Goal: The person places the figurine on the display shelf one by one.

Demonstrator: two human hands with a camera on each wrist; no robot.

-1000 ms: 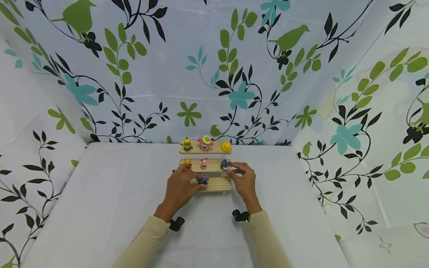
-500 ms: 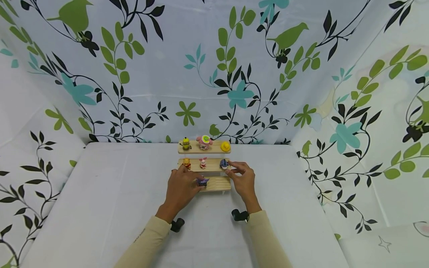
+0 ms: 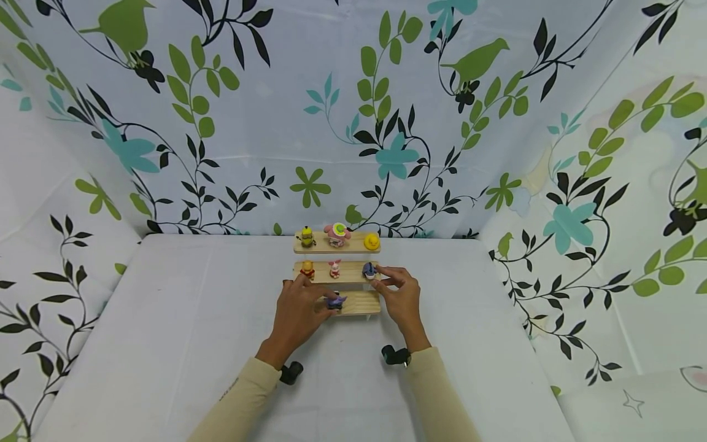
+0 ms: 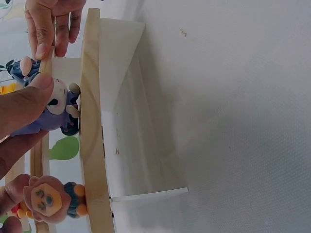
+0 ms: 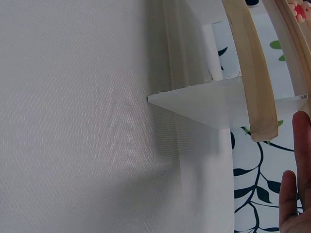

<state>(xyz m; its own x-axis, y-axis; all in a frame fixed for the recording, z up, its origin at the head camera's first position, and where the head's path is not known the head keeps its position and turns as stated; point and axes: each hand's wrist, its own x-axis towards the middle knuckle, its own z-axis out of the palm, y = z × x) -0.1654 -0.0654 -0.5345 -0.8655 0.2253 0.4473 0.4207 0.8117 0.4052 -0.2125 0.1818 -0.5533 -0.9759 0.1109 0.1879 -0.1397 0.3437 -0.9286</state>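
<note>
On the lowest tier of a small wooden display shelf (image 3: pixel 359 302), my left hand (image 3: pixel 298 310) pinches a purple figurine (image 3: pixel 336 300) with a white face (image 4: pixel 57 92) between thumb and fingers. A brown-maned lion figurine (image 4: pixel 51 199) stands on the same board, hidden behind the left hand in the head view. My right hand (image 3: pixel 402 298) holds the right end of the middle tier, thumb at its front edge and index finger close beside a blue figurine (image 3: pixel 369 270). Some of its fingers (image 5: pixel 302 145) extend beyond the shelf end in the right wrist view.
The middle tier also carries a yellow bear figurine (image 3: pixel 307 269) and a pink-and-white one (image 3: pixel 334 269). Along the top tier stand a green-yellow figurine (image 3: pixel 306 237), a pink one (image 3: pixel 337 234) and a yellow duck-like one (image 3: pixel 372 241). A leaf-patterned cloth (image 3: pixel 248 123) hangs behind the white table (image 3: pixel 210 319).
The purple figurine has shifted slightly to the right and turned a little in my left fingers. My right hand stays at the end of the middle tier.
</note>
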